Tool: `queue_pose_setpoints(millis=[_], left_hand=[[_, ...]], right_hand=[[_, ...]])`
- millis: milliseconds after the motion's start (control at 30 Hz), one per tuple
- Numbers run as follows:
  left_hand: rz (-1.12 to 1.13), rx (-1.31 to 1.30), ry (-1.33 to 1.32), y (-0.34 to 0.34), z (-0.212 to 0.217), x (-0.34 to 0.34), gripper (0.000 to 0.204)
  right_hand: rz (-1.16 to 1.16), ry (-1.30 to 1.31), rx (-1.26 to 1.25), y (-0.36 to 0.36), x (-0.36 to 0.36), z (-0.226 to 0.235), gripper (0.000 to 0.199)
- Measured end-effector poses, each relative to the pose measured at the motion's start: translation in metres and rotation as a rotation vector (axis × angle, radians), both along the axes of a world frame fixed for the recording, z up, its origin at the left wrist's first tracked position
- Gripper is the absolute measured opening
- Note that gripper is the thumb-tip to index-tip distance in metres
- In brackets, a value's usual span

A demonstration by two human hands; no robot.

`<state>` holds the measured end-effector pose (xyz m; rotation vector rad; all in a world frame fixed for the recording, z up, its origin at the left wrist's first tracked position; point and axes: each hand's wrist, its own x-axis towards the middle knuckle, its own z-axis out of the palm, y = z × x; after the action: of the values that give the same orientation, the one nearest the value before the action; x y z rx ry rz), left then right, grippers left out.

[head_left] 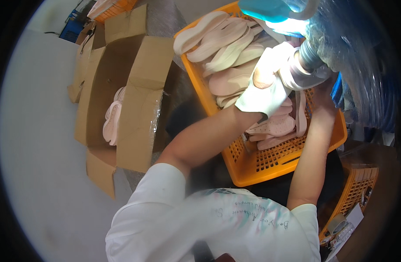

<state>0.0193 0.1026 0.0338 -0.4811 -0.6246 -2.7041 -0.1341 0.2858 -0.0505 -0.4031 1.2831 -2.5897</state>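
Glare washes out the left hand (266, 83), so we cannot tell its grip. We lose most of the right hand (325, 94) in shadow beside the machine (312, 56). The top edge cuts off the far lamp (265, 8); a flap (138, 113) partly hides the soles (113, 115) in the left box (93, 83).

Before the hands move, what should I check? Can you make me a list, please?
1. White glove on the left hand: ok, it's on.
2. What the left hand holds: cannot tell, the bright glare washes it out.
3. Right hand easy to see: not ok, it's in shadow and partly hidden.
4. Lamp lit: ok, it shines brightly near the left hand.
5. Shoe soles in the orange basket: ok, many are inside.
6. Cardboard box open: ok, its flaps are spread and pink soles show inside.
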Motion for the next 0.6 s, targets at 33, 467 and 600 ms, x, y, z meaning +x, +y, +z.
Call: queue_pose_setpoints(millis=[33,467,600], left_hand=[[-0.034,0.024,0.007,0.0,-0.004,0.001,0.036],[-0.092,0.145,-0.036,0.016,-0.036,0.01,0.029],[-0.072,0.119,-0.069,0.021,-0.037,0.01,0.029]], right_hand=[[-0.064,-0.028,0.003,0.016,0.004,0.002,0.052],[-0.136,-0.23,0.303,0.054,0.265,0.048,0.078],[-0.113,-0.223,0.22,0.02,0.254,0.08,0.079]])
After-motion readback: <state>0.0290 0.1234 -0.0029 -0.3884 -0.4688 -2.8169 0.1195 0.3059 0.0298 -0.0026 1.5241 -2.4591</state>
